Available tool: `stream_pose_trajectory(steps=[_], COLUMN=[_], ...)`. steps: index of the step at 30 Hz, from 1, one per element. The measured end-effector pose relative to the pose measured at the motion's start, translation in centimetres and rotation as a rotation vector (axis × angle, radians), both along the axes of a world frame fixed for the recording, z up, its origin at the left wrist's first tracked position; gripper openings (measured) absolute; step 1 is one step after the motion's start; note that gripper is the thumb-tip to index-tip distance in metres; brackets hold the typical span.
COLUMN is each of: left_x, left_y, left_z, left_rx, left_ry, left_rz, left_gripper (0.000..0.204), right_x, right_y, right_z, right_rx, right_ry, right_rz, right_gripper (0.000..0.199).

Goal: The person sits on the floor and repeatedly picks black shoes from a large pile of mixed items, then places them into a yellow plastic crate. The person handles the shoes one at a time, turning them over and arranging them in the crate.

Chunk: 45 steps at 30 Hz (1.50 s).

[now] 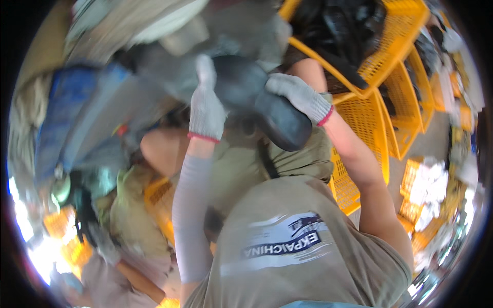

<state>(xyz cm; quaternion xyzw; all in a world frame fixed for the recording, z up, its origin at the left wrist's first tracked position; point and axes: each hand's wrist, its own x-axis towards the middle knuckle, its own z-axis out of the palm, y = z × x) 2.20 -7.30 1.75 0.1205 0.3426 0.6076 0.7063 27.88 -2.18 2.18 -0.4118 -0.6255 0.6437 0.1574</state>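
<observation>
A dark, shoe-sole-shaped piece [239, 82], smooth and narrowed at its middle, is held above my lap and blurred by motion. My left hand [206, 105], in a pale knit glove with a red cuff, is at its left edge; its thumb points up and its other fingers are hidden. My right hand [300, 95], in the same kind of glove, grips the right side near the narrow part. Its fingertips press on the edge. The piece slants from upper left to lower right. Its exact kind I cannot make out.
A yellow perforated crate [395, 51] with black pieces stands at upper right, more yellow crates [359, 138] below it. A grey surface [154, 69] lies beyond my hands, beside blue material [67, 102]. At lower left, another person's gloved hand [107, 250] shows near yellow crates.
</observation>
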Motion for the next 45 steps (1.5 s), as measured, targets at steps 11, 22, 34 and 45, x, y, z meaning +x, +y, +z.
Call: stream_pose_trajectory(steps=[11,22,34,45], left_x=[23.4,15.3,2.8,-4.0], left_y=[2.1,4.2,21.5,12.1], left_z=[5.8,1.1,-12.8,-9.7], left_rx=[0.144,-0.183,-0.037,-0.194], left_ry=[0.341,-0.172,-0.268,1.521], left_rz=[-0.627,0.073,0.200,0.016], left_gripper=[0.033,0.047,0.050,0.045], right_x=[23.4,3.5,-8.6,-12.2], right_y=[9.4,-4.6,7.2,12.9], right_z=[-2.6,10.2,1.9,1.2], right_rx=[0.559,1.220,0.670,0.468], right_ry=[-1.163,-0.705,-0.109,-0.174], right_rz=[-0.061,0.017,-0.772,-0.518], right_gripper=[0.022,0.051,0.083,0.063])
